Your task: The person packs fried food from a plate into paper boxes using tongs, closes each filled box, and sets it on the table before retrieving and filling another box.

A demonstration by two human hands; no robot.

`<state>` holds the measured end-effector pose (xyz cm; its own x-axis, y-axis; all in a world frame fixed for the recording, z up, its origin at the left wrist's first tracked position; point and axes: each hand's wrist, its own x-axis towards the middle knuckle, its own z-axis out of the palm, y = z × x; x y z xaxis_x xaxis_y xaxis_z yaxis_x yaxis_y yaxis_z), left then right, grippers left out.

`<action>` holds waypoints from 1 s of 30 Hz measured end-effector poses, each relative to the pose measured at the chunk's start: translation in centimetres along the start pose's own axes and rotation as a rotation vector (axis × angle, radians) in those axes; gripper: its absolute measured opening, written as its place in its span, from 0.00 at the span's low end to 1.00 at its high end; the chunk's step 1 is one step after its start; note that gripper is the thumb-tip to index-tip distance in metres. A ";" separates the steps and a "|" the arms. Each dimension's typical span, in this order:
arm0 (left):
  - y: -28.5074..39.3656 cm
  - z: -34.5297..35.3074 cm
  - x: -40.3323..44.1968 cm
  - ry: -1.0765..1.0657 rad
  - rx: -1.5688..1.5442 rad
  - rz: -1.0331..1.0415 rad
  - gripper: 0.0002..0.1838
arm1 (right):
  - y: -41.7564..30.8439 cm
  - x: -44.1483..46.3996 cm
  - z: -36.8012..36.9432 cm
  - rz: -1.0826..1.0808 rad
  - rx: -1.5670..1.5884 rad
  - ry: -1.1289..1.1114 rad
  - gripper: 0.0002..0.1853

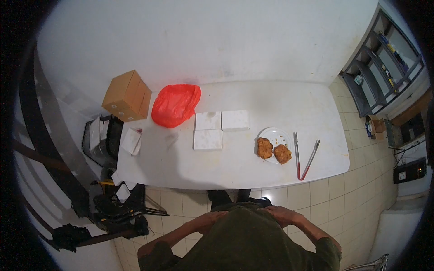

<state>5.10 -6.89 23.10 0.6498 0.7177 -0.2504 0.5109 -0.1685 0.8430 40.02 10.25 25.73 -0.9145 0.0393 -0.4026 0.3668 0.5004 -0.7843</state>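
My left hand (pixel 209 221) rests flat at my waist against the dark green shirt (pixel 246 237), its fingertips partly hidden by the cloth. On the other side of my waist lies my right hand (pixel 281 215), fingers stretched out and holding nothing. Both hands are below the near edge of the white table (pixel 253 176). Nearest to the right hand on the table are red-handled tongs (pixel 300 174), spread apart. Left of them, two browned fried pieces of food (pixel 265 148) sit on a white plate (pixel 275 132) with crumbs. Three white boxes (pixel 208 140) stand close together mid-table.
A red plastic bag (pixel 175 105) and a cardboard box (pixel 128 95) are toward the table's back left. White folded pieces (pixel 131 141) lie at the left edge beside a black bin (pixel 108 151). A metal shelf (pixel 375 67) stands at the right. Black equipment (pixel 117 207) is at lower left.
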 end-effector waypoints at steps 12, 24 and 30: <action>-2.6 6.4 -3.2 0.055 -0.001 -0.137 0.73 | 7.0 2.4 3.3 -0.137 -0.288 -0.276 0.27; -1.1 8.9 -10.6 0.331 -0.054 -0.203 0.79 | 6.3 14.4 -0.8 -0.454 -0.486 -0.621 0.30; -9.4 10.0 -17.3 0.663 0.070 -0.312 0.72 | 1.3 21.8 -2.4 -0.352 -0.504 -0.725 0.30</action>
<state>-5.35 -24.48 14.77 0.0028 0.9934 -0.1143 0.6659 0.0834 0.7414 20.19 13.81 17.10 -0.5674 -0.6465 -0.5100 -0.1813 0.7022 -0.6885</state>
